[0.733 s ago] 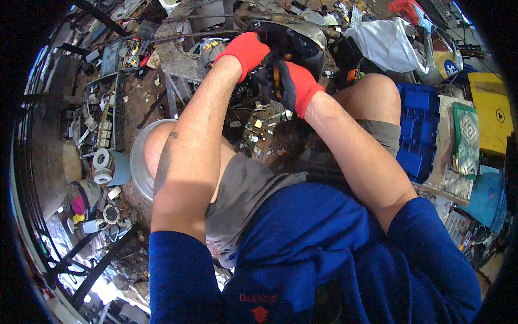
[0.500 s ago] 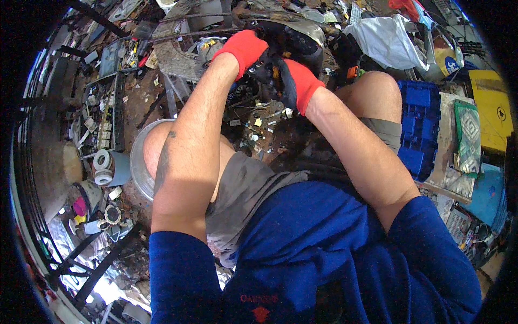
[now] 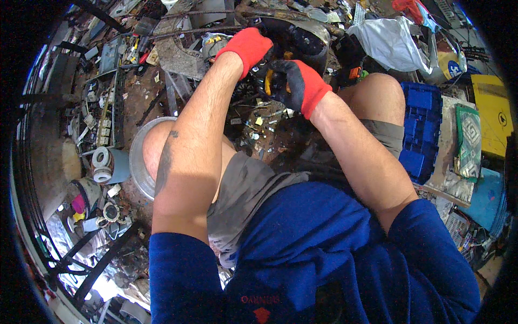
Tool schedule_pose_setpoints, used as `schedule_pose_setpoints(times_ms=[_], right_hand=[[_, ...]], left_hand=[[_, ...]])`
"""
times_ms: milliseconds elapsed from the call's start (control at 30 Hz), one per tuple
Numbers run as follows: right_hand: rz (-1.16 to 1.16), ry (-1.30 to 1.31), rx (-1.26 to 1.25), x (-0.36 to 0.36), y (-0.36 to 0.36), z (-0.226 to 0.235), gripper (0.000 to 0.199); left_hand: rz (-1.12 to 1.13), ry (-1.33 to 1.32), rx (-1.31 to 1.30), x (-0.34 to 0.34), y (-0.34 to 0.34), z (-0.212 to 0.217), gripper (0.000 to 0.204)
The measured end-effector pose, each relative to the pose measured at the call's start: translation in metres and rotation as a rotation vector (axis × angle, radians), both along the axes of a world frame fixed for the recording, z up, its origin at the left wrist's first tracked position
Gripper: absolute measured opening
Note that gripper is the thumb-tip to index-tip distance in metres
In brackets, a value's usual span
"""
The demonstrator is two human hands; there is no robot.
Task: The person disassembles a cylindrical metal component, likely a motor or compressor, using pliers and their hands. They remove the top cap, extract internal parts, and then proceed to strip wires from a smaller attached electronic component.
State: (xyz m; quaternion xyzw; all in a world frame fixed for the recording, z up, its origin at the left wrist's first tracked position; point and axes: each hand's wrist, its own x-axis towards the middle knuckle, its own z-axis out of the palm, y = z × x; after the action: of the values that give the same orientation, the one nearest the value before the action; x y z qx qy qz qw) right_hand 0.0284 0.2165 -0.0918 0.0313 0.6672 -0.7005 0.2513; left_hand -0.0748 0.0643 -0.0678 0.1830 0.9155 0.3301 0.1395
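Note:
Both of my hands wear red work gloves with dark palms and are raised close together over the ground between my knees. My left hand (image 3: 249, 49) is closed, its knuckles upward, against a dark part I cannot make out. Fingers curled, my right hand (image 3: 302, 86) is closed around a tool with a yellow and black handle (image 3: 268, 82); its working end is hidden. Just beyond the hands is a large black curved container or casing (image 3: 313, 43), with dark pieces inside. Below the gloves lie small scraps on dirty ground (image 3: 259, 122).
On my right are a blue plastic crate (image 3: 421, 127), a board with a green patterned pad (image 3: 467, 140) and a yellow panel (image 3: 491, 110). A white sack (image 3: 388, 44) lies far right. At left are a clear tub (image 3: 141, 156) by my knee, white rolls (image 3: 102, 166) and a scrap-filled tray (image 3: 108, 110).
Both hands have shifted slightly to the right. My right hand has turned, and the yellow handle shows more plainly beside its fingers. The view has moved a little.

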Motion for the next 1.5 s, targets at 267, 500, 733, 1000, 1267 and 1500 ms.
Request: schedule_pose_setpoints(times_ms=[267, 500, 733, 1000, 1267, 1500], right_hand=[[-0.057, -0.013, -0.162, 0.013, -0.009, 0.04, 0.017], [-0.217, -0.258, -0.244, 0.008, -0.012, 0.032, 0.026], [-0.105, -0.194, -0.12, 0.004, -0.005, 0.016, 0.024], [-0.279, -0.276, -0.408, 0.015, -0.029, 0.057, 0.029], [-0.356, -0.29, -0.326, 0.01, -0.026, 0.046, 0.029], [-0.329, -0.263, -0.359, 0.012, -0.028, 0.042, 0.028]], left_hand=[[0.004, 0.033, 0.021, -0.003, -0.002, -0.008, 0.043], [0.003, 0.042, 0.068, -0.005, 0.003, -0.012, 0.043], [-0.037, 0.019, -0.007, -0.003, 0.005, -0.002, 0.039], [-0.034, 0.024, 0.108, -0.012, -0.001, -0.025, 0.045], [0.002, -0.004, 0.106, -0.007, 0.003, -0.016, 0.045], [-0.04, 0.013, 0.025, -0.014, -0.001, -0.017, 0.045]])
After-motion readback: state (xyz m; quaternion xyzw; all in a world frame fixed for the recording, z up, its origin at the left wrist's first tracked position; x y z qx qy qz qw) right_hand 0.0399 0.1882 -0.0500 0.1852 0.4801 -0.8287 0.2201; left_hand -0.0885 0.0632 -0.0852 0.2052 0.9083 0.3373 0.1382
